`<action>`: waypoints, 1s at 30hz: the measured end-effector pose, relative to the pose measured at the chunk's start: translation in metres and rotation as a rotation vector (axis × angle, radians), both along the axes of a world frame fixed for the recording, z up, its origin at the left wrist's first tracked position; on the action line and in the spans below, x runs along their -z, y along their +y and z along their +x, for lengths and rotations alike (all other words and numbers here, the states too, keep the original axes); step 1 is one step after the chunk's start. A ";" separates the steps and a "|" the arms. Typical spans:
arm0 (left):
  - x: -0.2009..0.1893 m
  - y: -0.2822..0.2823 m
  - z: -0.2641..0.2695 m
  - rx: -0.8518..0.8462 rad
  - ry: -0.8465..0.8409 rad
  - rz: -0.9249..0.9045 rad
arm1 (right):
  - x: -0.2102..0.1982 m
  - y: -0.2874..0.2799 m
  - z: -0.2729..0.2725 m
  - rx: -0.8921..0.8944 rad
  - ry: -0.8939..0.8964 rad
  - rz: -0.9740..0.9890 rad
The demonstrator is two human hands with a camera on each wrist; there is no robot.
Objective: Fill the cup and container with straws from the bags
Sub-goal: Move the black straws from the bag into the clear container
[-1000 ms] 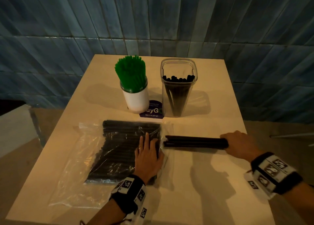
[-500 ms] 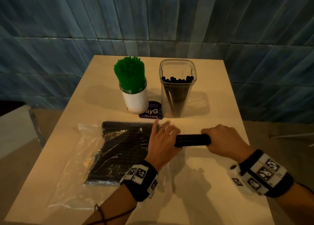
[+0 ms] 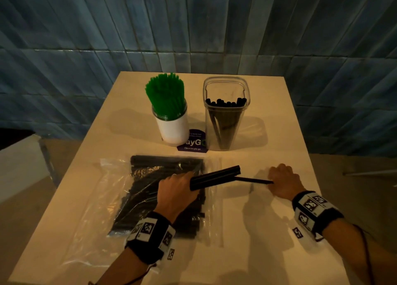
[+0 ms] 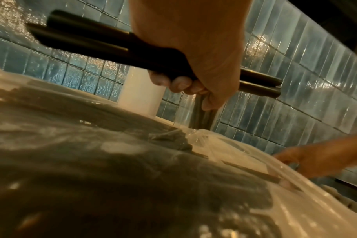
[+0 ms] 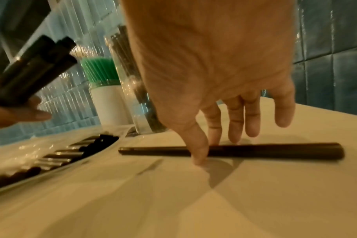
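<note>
My left hand (image 3: 177, 188) grips a bundle of black straws (image 3: 214, 176) and holds it tilted just above the bag's open end; the left wrist view shows my fingers (image 4: 179, 83) curled round the bundle (image 4: 88, 40). On the table to the right, my right hand (image 3: 279, 178) pinches a single black straw (image 3: 253, 179) that lies flat, thumb in front and fingers (image 5: 234, 128) behind the straw (image 5: 275, 150). At the back, a white cup (image 3: 175, 132) is packed with green straws (image 3: 165, 95). Beside it a clear container (image 3: 225, 84) holds several black straws.
A clear plastic bag (image 3: 90, 224) with many black straws (image 3: 150, 181) lies at the table's front left, its mouth facing right. A purple sticker (image 3: 193, 146) sits between cup and container. The blue tiled wall is close behind the table (image 3: 268, 252).
The bundle passed from my right hand to my left, which now lifts it off the bag. My right hand moved right and pinches one straw left on the table.
</note>
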State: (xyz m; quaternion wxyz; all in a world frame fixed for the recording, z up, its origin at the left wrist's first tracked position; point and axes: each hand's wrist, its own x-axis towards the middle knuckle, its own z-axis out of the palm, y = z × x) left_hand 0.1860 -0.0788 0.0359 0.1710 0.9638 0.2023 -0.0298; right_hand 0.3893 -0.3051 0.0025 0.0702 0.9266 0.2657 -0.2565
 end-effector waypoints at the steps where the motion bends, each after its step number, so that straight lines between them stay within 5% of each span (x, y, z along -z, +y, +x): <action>1: 0.000 -0.001 0.000 0.003 0.002 -0.010 | 0.001 0.000 -0.002 -0.002 0.021 0.008; 5: 0.000 -0.006 0.001 0.104 -0.113 -0.043 | -0.013 0.008 -0.014 -0.051 0.106 0.115; 10: 0.005 -0.020 0.004 0.408 -0.329 0.052 | -0.057 0.029 -0.036 -0.064 0.249 0.551; 16: 0.000 -0.018 0.005 0.371 -0.421 0.119 | -0.086 0.053 -0.060 -0.100 0.456 0.675; 20: -0.008 -0.011 0.000 0.159 -0.341 0.141 | -0.096 0.051 -0.067 0.030 0.533 0.849; 24: -0.015 -0.025 0.010 0.060 -0.252 -0.086 | -0.105 0.066 -0.087 0.038 0.398 1.215; 30: -0.022 -0.049 0.033 -0.042 -0.497 -0.446 | -0.135 0.086 -0.095 -0.057 0.099 1.655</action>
